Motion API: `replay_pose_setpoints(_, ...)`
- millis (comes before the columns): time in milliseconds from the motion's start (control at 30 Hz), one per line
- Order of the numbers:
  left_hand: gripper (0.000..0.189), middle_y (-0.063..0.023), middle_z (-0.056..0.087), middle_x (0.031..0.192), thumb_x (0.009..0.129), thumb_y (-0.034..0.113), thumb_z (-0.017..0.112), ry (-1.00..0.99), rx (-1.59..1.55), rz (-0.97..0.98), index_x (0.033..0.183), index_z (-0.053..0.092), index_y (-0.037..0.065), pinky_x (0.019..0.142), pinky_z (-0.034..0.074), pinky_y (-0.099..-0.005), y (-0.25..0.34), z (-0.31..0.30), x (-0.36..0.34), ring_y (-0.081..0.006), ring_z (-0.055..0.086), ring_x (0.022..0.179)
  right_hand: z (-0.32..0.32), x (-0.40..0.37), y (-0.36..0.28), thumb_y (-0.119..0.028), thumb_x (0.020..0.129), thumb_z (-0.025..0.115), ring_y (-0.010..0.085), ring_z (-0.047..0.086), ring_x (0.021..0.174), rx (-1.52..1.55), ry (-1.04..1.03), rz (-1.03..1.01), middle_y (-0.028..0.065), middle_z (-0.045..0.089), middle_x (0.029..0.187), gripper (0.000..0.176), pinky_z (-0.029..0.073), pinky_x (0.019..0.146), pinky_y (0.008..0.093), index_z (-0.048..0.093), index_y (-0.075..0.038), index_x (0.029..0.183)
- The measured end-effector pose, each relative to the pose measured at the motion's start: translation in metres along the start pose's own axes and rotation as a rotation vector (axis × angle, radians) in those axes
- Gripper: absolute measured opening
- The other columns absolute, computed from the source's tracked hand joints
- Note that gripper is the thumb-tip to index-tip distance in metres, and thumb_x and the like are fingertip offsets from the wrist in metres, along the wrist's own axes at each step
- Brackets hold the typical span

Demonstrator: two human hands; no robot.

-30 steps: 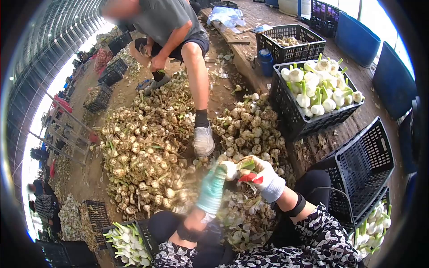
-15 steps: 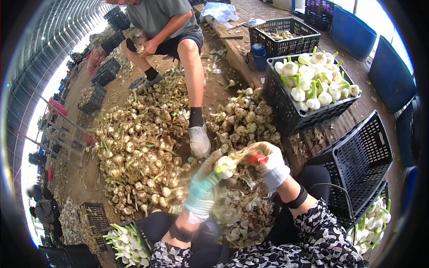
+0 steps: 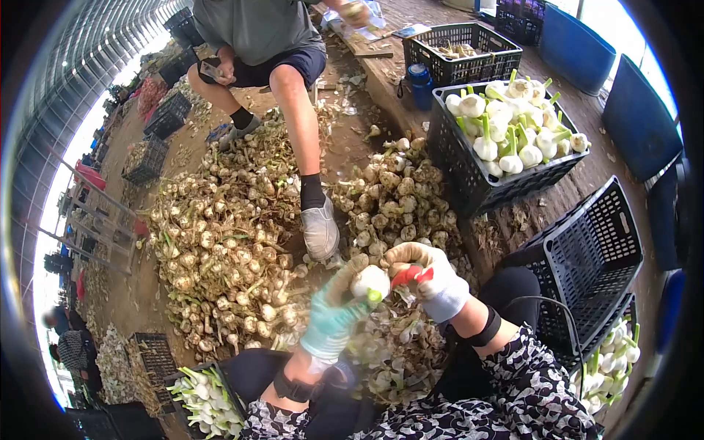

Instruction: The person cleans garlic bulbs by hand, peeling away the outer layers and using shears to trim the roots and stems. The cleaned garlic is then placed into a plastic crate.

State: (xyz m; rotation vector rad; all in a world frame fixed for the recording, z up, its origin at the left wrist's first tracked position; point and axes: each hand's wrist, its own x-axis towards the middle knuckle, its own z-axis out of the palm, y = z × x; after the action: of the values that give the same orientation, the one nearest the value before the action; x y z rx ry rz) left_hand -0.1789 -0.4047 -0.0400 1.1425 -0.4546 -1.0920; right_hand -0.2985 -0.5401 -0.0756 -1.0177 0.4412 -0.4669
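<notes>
In the head view my left hand (image 3: pixel 328 319), in a pale glove with a green-tinted palm, is closed around a garlic bulb (image 3: pixel 370 281). The bulb shows clean white skin, with its cut green stem end tilted down toward me. My right hand (image 3: pixel 438 284), gloved too, is right beside the bulb with fingers curled round a small red-handled tool (image 3: pixel 411 276). The tool's working end is hidden. Below both hands lies a heap of loose garlic skins (image 3: pixel 407 345). Beyond them is a pile of untrimmed garlic (image 3: pixel 220 249).
A crate of white garlic (image 3: pixel 469 172) stands at right on boards, near an empty tilted crate (image 3: pixel 587 257). More trimmed garlic (image 3: pixel 209 403) is at lower left. A co-worker (image 3: pixel 257 33) sits opposite, one shoe (image 3: pixel 320 231) between garlic piles. A blue jug (image 3: pixel 420 84) stands behind.
The brown outer skin stretched between my hands is gone from the bulb, which now shows white and turned. The co-worker's hands have parted, one reaching out toward the boards with a bulb-like thing.
</notes>
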Motion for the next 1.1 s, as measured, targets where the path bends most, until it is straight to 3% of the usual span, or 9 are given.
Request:
replay_pose_setpoints(133, 0.062, -0.0138, 0.056, 0.113, 0.071, -0.003, 0.068, 0.083, 0.135, 0.016, 0.127, 0.042, 0.0, 0.085, 0.051, -0.0271, 0.01, 0.008, 0.003, -0.0202, 0.057, 0.1, 0.008, -0.005, -0.01, -0.011, 0.079, 0.066, 0.0113, 0.056, 0.086, 0.02, -0.163, -0.065, 0.0045, 0.055, 0.104, 0.039, 0.046, 0.073, 0.0233, 0.052, -0.001, 0.114)
replay_pose_setpoints(167, 0.06, -0.0136, 0.057, 0.112, 0.071, -0.005, 0.068, 0.054, 0.107, 0.045, 0.126, 0.043, -0.001, 0.085, 0.052, -0.0267, 0.005, 0.005, 0.003, -0.0197, 0.058, 0.1, 0.005, 0.002, -0.008, -0.009, 0.076, 0.068, 0.014, 0.056, 0.089, -0.397, -0.218, -0.478, 0.0078, 0.051, 0.112, 0.045, 0.045, 0.076, 0.0243, 0.052, -0.003, 0.117)
replay_pose_setpoints(267, 0.06, -0.014, 0.057, 0.112, 0.07, -0.008, 0.067, 0.035, 0.376, 0.209, 0.125, 0.043, -0.002, 0.084, 0.052, -0.026, -0.008, -0.001, 0.007, -0.0198, 0.058, 0.1, 0.003, 0.002, -0.005, -0.014, 0.073, 0.071, 0.0189, 0.057, 0.089, -0.647, -0.197, -0.637, 0.0084, 0.055, 0.105, 0.037, 0.046, 0.079, 0.0276, 0.06, -0.006, 0.107)
replay_pose_setpoints(500, 0.057, -0.0142, 0.058, 0.111, 0.073, 0.001, 0.068, -0.069, -0.215, -0.048, 0.125, 0.044, -0.001, 0.076, 0.055, -0.0267, 0.002, -0.001, 0.0, -0.0208, 0.06, 0.096, 0.004, -0.006, 0.003, -0.028, 0.075, 0.072, 0.0135, 0.059, 0.082, -0.171, -0.084, -0.367, 0.0029, 0.06, 0.091, 0.039, 0.047, 0.076, 0.0258, 0.06, -0.001, 0.101)
replay_pose_setpoints(700, 0.058, -0.0112, 0.057, 0.113, 0.072, 0.001, 0.069, -0.07, -0.091, -0.119, 0.125, 0.045, 0.002, 0.072, 0.054, -0.0226, 0.006, 0.002, 0.001, -0.017, 0.06, 0.093, 0.003, -0.009, 0.005, -0.03, 0.078, 0.069, 0.0118, 0.059, 0.081, 0.22, -0.117, -0.169, 0.0025, 0.061, 0.09, 0.039, 0.047, 0.075, 0.0252, 0.057, 0.0, 0.1)
replay_pose_setpoints(900, 0.057, -0.006, 0.056, 0.107, 0.071, 0.007, 0.071, -0.066, 0.131, -0.101, 0.123, 0.047, 0.001, 0.083, 0.047, -0.0261, 0.001, -0.003, -0.006, -0.0146, 0.056, 0.095, -0.013, 0.012, 0.007, -0.005, 0.082, 0.059, 0.0112, 0.058, 0.07, 0.1, 0.314, -0.037, 0.0055, 0.063, 0.081, 0.015, 0.047, 0.064, 0.0251, 0.06, 0.002, 0.096)
replay_pose_setpoints(1000, 0.058, -0.0072, 0.056, 0.109, 0.071, 0.008, 0.071, -0.108, 0.257, 0.001, 0.123, 0.047, 0.001, 0.088, 0.045, -0.0287, -0.001, -0.01, -0.005, -0.0162, 0.054, 0.099, -0.024, 0.012, 0.016, -0.001, 0.08, 0.054, 0.0148, 0.058, 0.071, -0.193, 0.077, -0.035, 0.0058, 0.063, 0.083, 0.018, 0.048, 0.067, 0.0265, 0.06, -0.001, 0.098)
replay_pose_setpoints(1033, 0.058, -0.0072, 0.056, 0.109, 0.071, 0.008, 0.071, -0.102, 0.257, 0.0, 0.123, 0.047, 0.001, 0.088, 0.045, -0.0287, 0.002, -0.011, -0.005, -0.0162, 0.054, 0.099, -0.026, 0.009, 0.02, -0.001, 0.078, 0.053, 0.0208, 0.061, 0.081, -0.802, -0.078, -0.104, 0.0095, 0.064, 0.092, 0.028, 0.048, 0.076, 0.0282, 0.06, -0.005, 0.105)
replay_pose_setpoints(1100, 0.064, -0.0088, 0.055, 0.112, 0.069, 0.007, 0.073, -0.143, 0.388, 0.047, 0.126, 0.045, 0.001, 0.092, 0.042, -0.0303, 0.01, -0.011, -0.005, -0.0176, 0.053, 0.103, -0.022, 0.002, 0.027, -0.008, 0.077, 0.056, 0.023, 0.059, 0.098, -0.826, -0.223, -0.033, 0.0143, 0.061, 0.106, 0.035, 0.045, 0.086, 0.0295, 0.057, -0.007, 0.112)
